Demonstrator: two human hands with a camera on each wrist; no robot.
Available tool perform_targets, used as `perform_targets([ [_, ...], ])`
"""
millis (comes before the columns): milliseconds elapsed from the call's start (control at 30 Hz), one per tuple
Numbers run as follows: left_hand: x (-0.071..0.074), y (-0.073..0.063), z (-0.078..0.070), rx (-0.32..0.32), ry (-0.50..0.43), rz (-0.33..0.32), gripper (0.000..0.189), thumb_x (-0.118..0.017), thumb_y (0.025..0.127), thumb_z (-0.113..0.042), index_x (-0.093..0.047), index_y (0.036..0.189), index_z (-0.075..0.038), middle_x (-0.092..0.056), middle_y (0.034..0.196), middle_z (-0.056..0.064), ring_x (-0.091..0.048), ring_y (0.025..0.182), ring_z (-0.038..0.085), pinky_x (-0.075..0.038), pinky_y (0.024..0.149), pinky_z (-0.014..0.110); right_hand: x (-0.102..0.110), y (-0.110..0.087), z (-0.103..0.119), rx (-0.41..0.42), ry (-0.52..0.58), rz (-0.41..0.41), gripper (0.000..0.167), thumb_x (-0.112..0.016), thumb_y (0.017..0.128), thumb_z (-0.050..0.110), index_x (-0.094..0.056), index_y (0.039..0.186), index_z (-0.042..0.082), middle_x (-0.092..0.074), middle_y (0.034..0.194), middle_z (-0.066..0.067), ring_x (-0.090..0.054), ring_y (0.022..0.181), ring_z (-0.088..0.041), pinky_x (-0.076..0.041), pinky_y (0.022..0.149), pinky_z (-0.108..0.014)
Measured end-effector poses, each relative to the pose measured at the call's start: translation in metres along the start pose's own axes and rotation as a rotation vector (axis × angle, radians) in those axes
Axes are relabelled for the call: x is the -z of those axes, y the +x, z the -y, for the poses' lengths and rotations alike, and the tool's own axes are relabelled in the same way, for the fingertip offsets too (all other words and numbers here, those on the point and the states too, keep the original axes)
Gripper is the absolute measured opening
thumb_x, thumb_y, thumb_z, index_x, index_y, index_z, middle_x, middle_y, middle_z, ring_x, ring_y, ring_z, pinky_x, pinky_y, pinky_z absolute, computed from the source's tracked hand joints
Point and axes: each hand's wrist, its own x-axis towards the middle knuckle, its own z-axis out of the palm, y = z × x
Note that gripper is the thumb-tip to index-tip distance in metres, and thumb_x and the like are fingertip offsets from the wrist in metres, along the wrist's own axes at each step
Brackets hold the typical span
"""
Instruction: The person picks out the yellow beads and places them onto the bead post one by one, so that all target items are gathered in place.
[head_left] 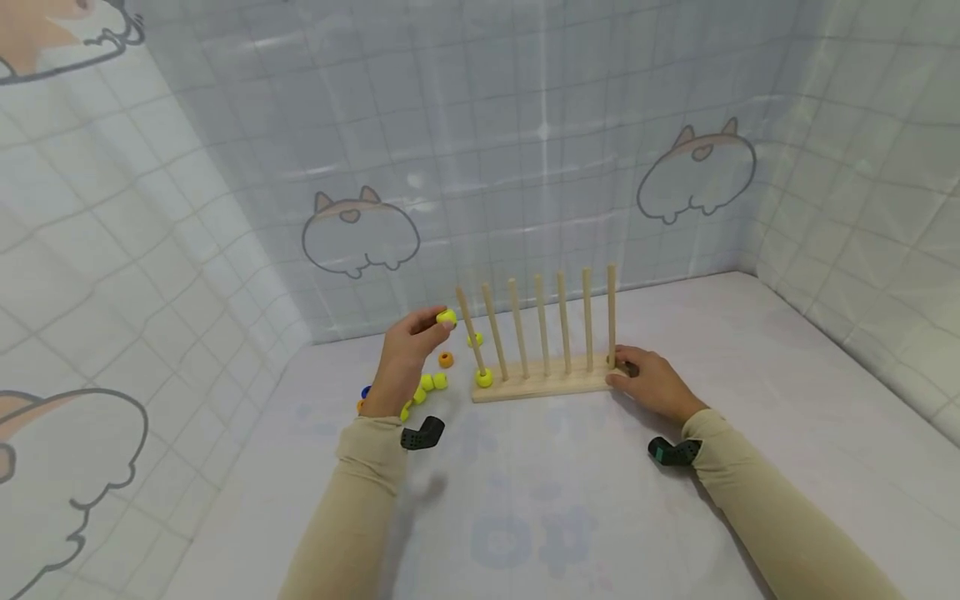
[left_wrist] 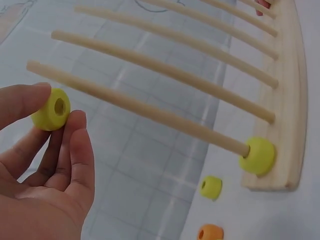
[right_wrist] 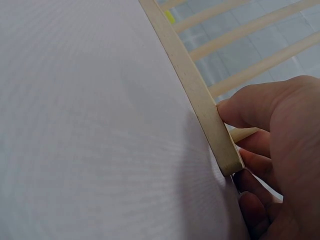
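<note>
A wooden rack (head_left: pixel 555 385) with several upright pegs stands on the table. One yellow bead (head_left: pixel 484 378) sits at the foot of its leftmost peg. My left hand (head_left: pixel 408 354) pinches another yellow bead (left_wrist: pixel 51 110) between thumb and fingers, beside the top of that leftmost peg (left_wrist: pixel 135 107) and apart from it. In the left wrist view the bead's hole faces toward the peg. At the rack's right end, my right hand (head_left: pixel 652 383) grips the base (right_wrist: pixel 200 105), thumb on the near side and fingers behind.
Loose yellow beads (head_left: pixel 427 382) lie on the table left of the rack, partly hidden by my left hand. An orange bead (head_left: pixel 446 359) and a yellow bead (head_left: pixel 475 339) lie behind them. A blue bead (head_left: pixel 366 391) shows by the left wrist. Tiled-print walls (head_left: pixel 480 150) enclose the table.
</note>
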Motion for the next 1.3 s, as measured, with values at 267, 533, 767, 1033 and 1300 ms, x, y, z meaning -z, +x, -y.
perform_targets([
  [267,-0.002,0.007,-0.012,-0.056,-0.053,-0.045,0.048,-0.072,0.094,-0.019,-0.059,0.138,-0.006,-0.059,0.127,0.010,-0.057,0.120,0.029,-0.043,0.107,0.039,0.000,0.004,0.002,-0.003,0.015,-0.004,0.051,-0.068,0.096,0.020,-0.055,0.138,-0.007,-0.049,0.146,-0.023,-0.046,0.132,-0.044,-0.037,0.109,-0.058],
  [533,0.000,0.009,-0.017,-0.060,-0.045,-0.050,0.047,-0.073,0.094,-0.021,-0.060,0.137,-0.008,-0.059,0.127,0.009,-0.058,0.120,0.026,-0.045,0.106,0.036,-0.003,0.005,0.002,0.015,0.016,-0.011,0.049,-0.068,0.096,0.019,-0.057,0.136,-0.008,-0.048,0.147,-0.023,-0.046,0.132,-0.044,-0.038,0.109,-0.057],
  [767,0.000,0.010,-0.023,-0.069,-0.078,-0.062,0.046,-0.073,0.095,-0.021,-0.060,0.136,-0.007,-0.059,0.126,0.010,-0.057,0.120,0.025,-0.045,0.105,0.032,-0.004,0.002,0.003,0.007,0.017,-0.005,0.050,-0.069,0.096,0.021,-0.057,0.134,-0.009,-0.047,0.147,-0.025,-0.044,0.133,-0.046,-0.036,0.110,-0.058],
  [1033,-0.010,0.014,-0.027,-0.055,-0.206,-0.105,0.044,-0.072,0.094,-0.012,-0.060,0.135,-0.005,-0.057,0.131,0.010,-0.057,0.121,0.025,-0.048,0.102,0.029,-0.004,0.001,0.000,0.003,0.014,-0.010,0.047,-0.069,0.095,0.021,-0.060,0.132,-0.007,-0.047,0.148,-0.023,-0.043,0.135,-0.045,-0.035,0.111,-0.058],
  [1300,-0.016,0.020,-0.029,-0.081,-0.254,-0.108,0.047,-0.071,0.094,-0.009,-0.057,0.138,0.000,-0.057,0.129,0.011,-0.057,0.119,0.026,-0.048,0.102,0.029,-0.003,0.001,-0.001,0.002,0.015,-0.013,0.047,-0.069,0.096,0.020,-0.059,0.133,-0.008,-0.046,0.148,-0.024,-0.044,0.134,-0.046,-0.036,0.110,-0.058],
])
